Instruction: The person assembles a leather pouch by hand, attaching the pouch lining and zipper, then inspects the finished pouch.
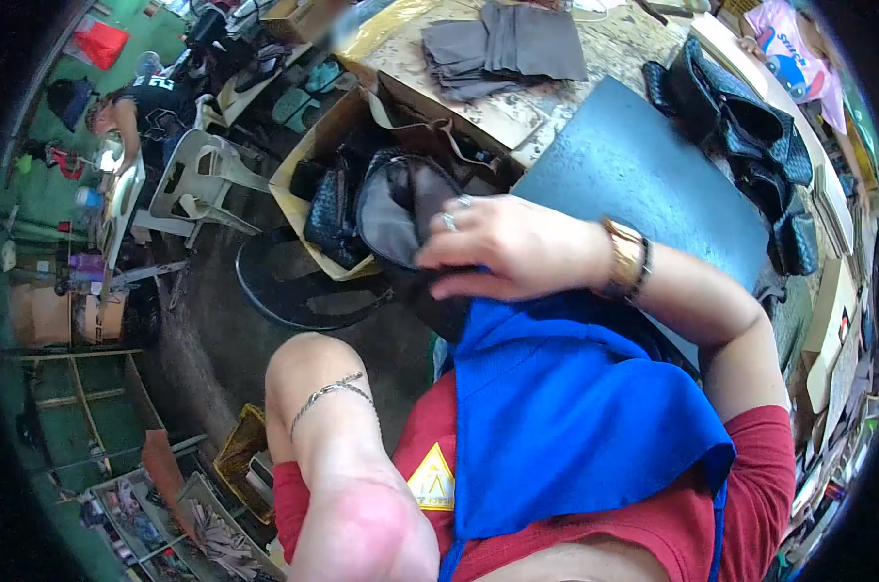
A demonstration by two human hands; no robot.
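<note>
My right hand [517,244], with rings and a gold watch, reaches across in front of me. Its fingers are apart and slightly bent, the tips right at the edge of a dark woven bag [366,202] whose grey lining shows. This bag leans in an open cardboard box [289,184], beside another black woven bag [329,213] and a brown piece [437,138]. Low at the left, my left hand [308,361] is bent down beyond a chain bracelet, its fingers hidden from view.
A black board [643,165] lies on the worktable. Several black woven bags [750,126] sit at its right, and grey-brown sheets [507,48] are stacked behind. A round black stool [265,291] stands below the box. At the left are a white chair [199,167] and a seated person [148,109].
</note>
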